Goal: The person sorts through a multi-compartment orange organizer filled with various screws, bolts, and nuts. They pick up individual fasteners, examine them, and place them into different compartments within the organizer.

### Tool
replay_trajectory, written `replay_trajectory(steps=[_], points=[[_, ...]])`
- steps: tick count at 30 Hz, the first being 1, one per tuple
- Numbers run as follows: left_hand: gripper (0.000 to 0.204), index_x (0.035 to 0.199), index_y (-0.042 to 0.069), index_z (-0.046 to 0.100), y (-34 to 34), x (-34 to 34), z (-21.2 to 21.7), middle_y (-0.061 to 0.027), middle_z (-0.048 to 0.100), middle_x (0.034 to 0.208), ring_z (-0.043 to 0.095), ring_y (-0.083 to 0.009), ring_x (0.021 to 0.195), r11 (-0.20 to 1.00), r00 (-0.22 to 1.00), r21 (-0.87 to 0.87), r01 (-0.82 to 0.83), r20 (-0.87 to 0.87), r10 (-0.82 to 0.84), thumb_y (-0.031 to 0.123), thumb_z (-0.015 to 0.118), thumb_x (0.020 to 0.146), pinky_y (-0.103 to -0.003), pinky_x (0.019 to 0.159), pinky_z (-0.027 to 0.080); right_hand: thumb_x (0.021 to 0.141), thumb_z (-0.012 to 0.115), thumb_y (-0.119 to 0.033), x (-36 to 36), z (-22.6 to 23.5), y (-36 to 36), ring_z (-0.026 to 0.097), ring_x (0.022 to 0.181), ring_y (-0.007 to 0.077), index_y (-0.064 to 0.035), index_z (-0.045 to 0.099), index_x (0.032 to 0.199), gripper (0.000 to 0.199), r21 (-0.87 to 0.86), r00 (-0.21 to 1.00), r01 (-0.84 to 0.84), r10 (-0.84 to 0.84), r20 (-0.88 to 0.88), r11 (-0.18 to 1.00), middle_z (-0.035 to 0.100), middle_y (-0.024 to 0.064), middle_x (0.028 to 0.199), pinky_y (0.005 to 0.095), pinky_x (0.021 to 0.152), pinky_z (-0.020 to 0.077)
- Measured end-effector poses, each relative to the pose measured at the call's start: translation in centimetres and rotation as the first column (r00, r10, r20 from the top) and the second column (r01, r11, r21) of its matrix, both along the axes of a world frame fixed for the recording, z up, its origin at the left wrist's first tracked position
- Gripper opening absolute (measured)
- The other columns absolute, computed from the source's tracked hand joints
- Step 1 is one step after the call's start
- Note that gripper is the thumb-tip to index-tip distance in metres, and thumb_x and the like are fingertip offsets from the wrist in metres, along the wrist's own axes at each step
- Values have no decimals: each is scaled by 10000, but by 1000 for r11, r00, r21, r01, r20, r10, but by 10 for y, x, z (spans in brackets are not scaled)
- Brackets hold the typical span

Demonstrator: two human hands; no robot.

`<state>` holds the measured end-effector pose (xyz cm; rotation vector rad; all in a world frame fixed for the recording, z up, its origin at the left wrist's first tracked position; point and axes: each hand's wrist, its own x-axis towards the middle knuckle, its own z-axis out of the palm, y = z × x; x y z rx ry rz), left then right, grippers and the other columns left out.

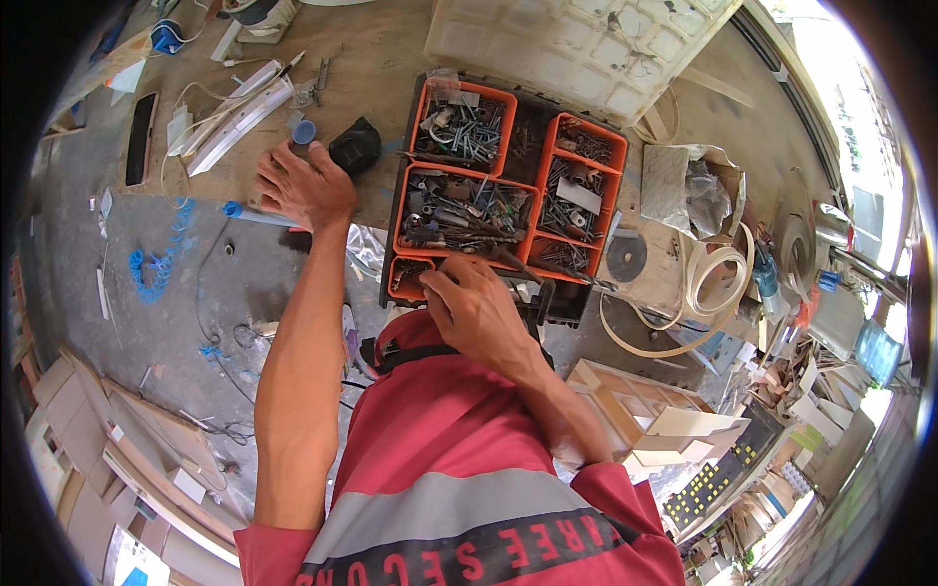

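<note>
My left hand (308, 186) lies palm down at the near edge of the wooden table, fingers spread. A small blue round cap (304, 132) sits by its fingertips, and a black tape measure or similar rounded black object (355, 146) is just to its right. My right hand (476, 305) is at the near edge of a dark organizer case (399, 210), with its fingers curled by a small orange bin (408, 277). Whatever those fingers hold, if anything, is hidden. Larger orange bins contain screws (474, 132), and a middle one has mixed metal hardware and tools (464, 207).
The case's translucent lid (576, 49) is tipped back. Right of the case are an opened carton (679, 190), a dark cutting disc (626, 256) and coiled edge banding (718, 278). A phone (142, 139) and white strips (239, 117) lie at the left. Cables and a blue coiled hose (151, 273) cover the floor.
</note>
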<state>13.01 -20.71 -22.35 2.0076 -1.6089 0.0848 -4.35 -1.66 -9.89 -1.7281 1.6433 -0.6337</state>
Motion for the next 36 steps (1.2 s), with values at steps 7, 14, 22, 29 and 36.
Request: replay_trajectory(steps=[7, 14, 22, 29, 36], points=[[446, 1304, 95, 586, 1, -2, 4, -142, 524, 1399, 425, -379, 1306, 999, 1000, 52, -15, -16, 16, 416, 577, 996, -558, 1052, 292, 919, 754, -74, -26, 16, 5, 700, 988, 371, 7, 720, 1162, 258, -48, 988, 152, -151, 14, 987, 711, 161, 1061, 452, 852, 557], [422, 1266, 81, 576, 0, -1, 2, -154, 518, 1367, 428, -379, 1269, 1000, 1000, 2, 2, 26, -2, 396, 588, 984, -548, 1026, 296, 844, 773, -60, -69, 6, -18, 627, 963, 324, -88, 759, 1083, 242, -203, 971, 157, -189, -149, 967, 641, 111, 995, 459, 856, 504], [411, 1242, 72, 570, -1, 0, 0, -161, 515, 1339, 425, -381, 1244, 1000, 1000, -5, 9, 24, -9, 388, 584, 980, -546, 1015, 290, 737, 892, -190, -71, 1, -64, 595, 1096, 286, -106, 771, 1069, 363, -221, 932, -55, -29, -360, 974, 611, 76, 1145, 448, 919, 452], [437, 1280, 107, 596, 1, -2, 2, -129, 536, 1383, 430, -377, 1296, 999, 1000, 42, -16, -4, 16, 420, 591, 974, -551, 1051, 295, 769, 880, -120, -92, -7, -61, 632, 1034, 263, -84, 774, 1102, 351, -228, 971, 26, -78, -224, 973, 648, 61, 1086, 438, 900, 480], [428, 1256, 78, 557, 0, -1, 3, -159, 502, 1333, 414, -374, 1242, 999, 1000, 31, 19, 24, -20, 383, 615, 962, -551, 1008, 287, 797, 848, -96, -80, -4, -57, 609, 1044, 296, -71, 771, 1126, 338, -228, 968, 102, -150, -201, 968, 594, 98, 1116, 465, 924, 480]])
